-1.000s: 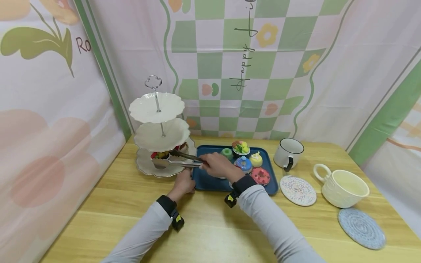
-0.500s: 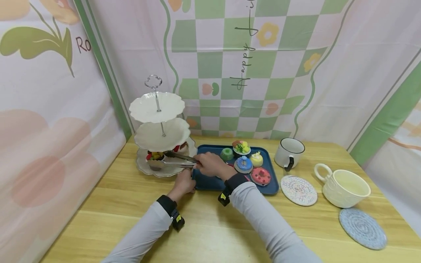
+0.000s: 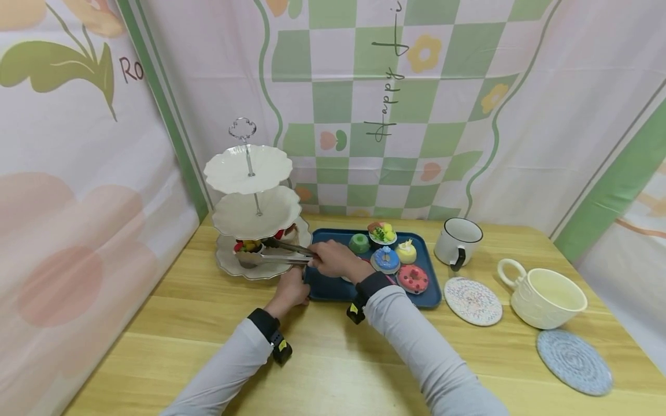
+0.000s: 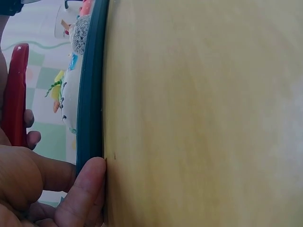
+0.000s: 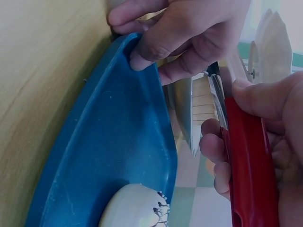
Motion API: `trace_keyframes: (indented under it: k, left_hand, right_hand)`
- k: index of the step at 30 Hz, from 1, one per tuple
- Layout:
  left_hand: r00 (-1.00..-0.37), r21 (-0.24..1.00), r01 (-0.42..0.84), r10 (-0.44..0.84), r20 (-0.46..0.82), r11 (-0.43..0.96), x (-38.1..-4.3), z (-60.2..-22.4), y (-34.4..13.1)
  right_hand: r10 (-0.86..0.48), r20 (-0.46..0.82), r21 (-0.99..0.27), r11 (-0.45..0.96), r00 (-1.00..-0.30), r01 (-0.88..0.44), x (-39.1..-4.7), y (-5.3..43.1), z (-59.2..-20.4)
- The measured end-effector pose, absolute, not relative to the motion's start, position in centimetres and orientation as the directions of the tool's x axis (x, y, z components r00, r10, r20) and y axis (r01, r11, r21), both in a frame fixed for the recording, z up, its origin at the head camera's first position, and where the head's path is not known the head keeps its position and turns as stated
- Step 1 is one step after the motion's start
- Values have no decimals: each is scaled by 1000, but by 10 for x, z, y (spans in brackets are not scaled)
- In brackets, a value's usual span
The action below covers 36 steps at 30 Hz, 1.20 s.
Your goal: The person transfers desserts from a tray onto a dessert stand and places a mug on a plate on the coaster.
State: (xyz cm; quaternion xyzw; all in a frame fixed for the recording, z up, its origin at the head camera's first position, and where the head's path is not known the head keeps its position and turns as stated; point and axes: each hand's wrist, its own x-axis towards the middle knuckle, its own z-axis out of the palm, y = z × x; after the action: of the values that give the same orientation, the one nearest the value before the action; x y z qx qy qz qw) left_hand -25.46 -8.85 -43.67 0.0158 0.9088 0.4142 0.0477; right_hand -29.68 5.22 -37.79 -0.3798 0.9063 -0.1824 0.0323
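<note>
The right hand [image 3: 333, 260], left of frame centre in the head view, grips red-handled tongs [image 3: 276, 254] with curled fingers. The tong tips clamp a fruit tart [image 3: 247, 248] on the bottom tier of the cake stand [image 3: 229, 263]; the middle tier partly hides it. The left hand [image 3: 291, 292] pinches the blue tray [image 3: 426, 297] at its left edge, thumb over the rim.

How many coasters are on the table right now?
2. A pale speckled coaster lies right of the blue tray, in front of the white mug. A blue woven coaster lies near the table's right edge, before the cream cup.
</note>
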Motion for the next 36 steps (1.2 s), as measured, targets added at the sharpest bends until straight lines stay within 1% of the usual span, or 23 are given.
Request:
trace_keyframes:
  k: [8,15,28,36]
  left_hand:
    - [-995,760,-12,68,-74,649,-253,-435,-88]
    - [-995,798,8,83,-52,603,-252,-436,-90]
    - [-994,773,-24,67,-86,634,-254,-437,-89]
    - [-993,746,-26,69,-97,665,-254,-436,-89]
  right_hand:
    - [-694,59,-366,654,-717,-662,-297,53,-379]
    - [-685,33,-363,670,-728,-647,-296,50,-378]
    - [-685,30,-406,657,-728,-635,-296,53,-379]
    - [-679,46,-435,647,-733,-626,-294,64,-375]
